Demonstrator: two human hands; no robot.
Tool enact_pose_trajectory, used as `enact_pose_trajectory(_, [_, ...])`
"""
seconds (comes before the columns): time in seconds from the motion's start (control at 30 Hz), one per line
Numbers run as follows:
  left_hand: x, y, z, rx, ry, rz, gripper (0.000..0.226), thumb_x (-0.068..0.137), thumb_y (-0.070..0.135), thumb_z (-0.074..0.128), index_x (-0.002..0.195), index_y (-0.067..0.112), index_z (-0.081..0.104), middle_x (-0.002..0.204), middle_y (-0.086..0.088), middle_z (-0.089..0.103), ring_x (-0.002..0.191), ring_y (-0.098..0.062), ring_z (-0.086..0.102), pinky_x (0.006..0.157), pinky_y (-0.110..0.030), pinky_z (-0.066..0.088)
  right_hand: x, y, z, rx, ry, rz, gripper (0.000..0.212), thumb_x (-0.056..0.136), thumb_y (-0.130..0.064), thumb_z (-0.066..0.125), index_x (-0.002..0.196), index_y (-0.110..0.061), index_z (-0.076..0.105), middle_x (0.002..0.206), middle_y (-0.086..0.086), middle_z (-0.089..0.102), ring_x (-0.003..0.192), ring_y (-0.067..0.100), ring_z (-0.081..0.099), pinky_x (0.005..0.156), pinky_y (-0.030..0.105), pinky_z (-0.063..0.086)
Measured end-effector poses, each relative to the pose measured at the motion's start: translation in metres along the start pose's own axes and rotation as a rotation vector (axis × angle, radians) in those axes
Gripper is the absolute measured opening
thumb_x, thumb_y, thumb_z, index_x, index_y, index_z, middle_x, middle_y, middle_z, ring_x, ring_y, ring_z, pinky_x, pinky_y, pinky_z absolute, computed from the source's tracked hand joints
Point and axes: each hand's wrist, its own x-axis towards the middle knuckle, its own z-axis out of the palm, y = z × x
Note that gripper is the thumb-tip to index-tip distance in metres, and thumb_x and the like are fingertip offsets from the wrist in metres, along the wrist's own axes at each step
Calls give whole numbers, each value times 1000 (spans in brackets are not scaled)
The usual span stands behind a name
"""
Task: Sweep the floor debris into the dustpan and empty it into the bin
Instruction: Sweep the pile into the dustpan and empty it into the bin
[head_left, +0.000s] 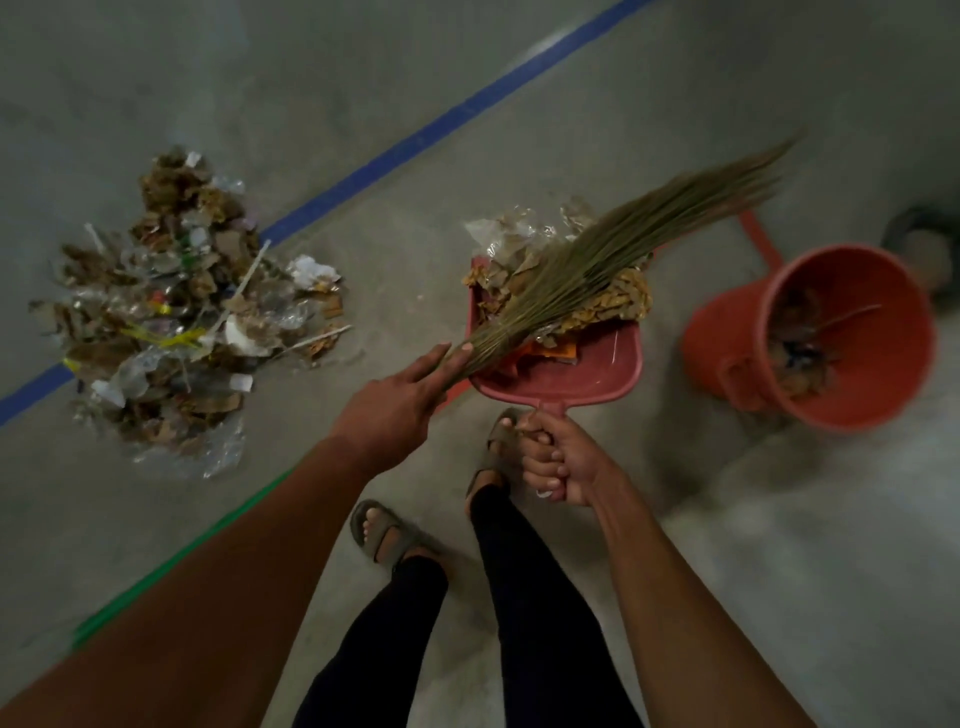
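Nearest, the dustpan's handle is gripped in the right hand (558, 462), fingers curled tight round it. The loaded dustpan (597, 364) is held out ahead of that hand, its long axis running away from the person. The left hand (400, 400) lies on the broom (597, 260), fingers mostly straight, perhaps pinching the bristle base. Bristles are laid across the load. The bin (810, 338) stands to the right, nearer the right hand. A larger debris pile (182, 312) is left on the floor, far left.

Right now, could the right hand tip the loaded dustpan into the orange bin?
Probably yes: the right hand grips the dustpan handle, and the open bin stands just to its right with bare floor between.
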Motion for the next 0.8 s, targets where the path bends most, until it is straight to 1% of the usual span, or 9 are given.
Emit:
enact_pose_trajectory(0.17, [72,69,-5,69,-60,159,71,108,33,41,159,54,-2,169,10,25,113,-32,68,75,-48,62,-48,-32,-53,116,39,-144,34,95,-14,47,67,-20,28,47,-1,9,31,9,7,38,19,8])
enact_pose_trajectory(0.23, [100,99,-3,106,-91,226,72,107,33,43,159,55,-2,169,10,25,112,-34,68,74,-49,62,-68,-40,-75,169,61,-194,33,93,-16,48,69,-21,25,47,-1,11,30,8,10,35,17,12])
enact_pose_trajectory(0.3, [127,127,1,132,-115,283,74,107,33,44,158,56,-4,169,11,23,108,-34,69,73,-50,62,-85,-47,-94,232,87,-238,34,91,-16,47,69,-20,22,44,-3,15,29,7,12,35,16,13])
enact_pose_trajectory(0.37, [154,157,6,163,-150,340,73,108,33,44,157,57,-5,170,12,21,108,-35,69,74,-50,62,-102,-52,-116,298,115,-283,33,90,-15,48,65,-20,27,42,-4,17,28,7,11,36,16,11])
enact_pose_trajectory(0.43, [176,183,12,192,-178,397,72,108,33,43,157,56,-5,170,13,19,109,-34,68,74,-48,61,-116,-56,-135,364,139,-323,33,91,-15,47,63,-20,30,41,-4,18,28,7,11,36,16,10])
enact_pose_trajectory(0.57, [224,238,31,240,-249,508,73,109,29,43,159,54,-5,170,14,15,112,-31,67,72,-41,60,-142,-64,-178,508,171,-393,34,93,-15,48,65,-20,29,41,-5,18,28,6,13,35,16,12])
enact_pose_trajectory(0.67, [253,271,45,257,-293,566,72,109,27,43,159,53,-3,171,13,14,113,-30,67,72,-39,59,-157,-71,-203,574,182,-459,33,93,-16,51,66,-20,32,42,-6,20,29,5,13,35,17,13])
enact_pose_trajectory(0.8, [290,306,61,281,-351,598,76,109,27,44,157,57,-6,171,15,13,112,-31,68,72,-43,61,-171,-86,-230,655,232,-491,34,93,-16,52,66,-21,31,42,-7,20,29,5,15,33,17,15])
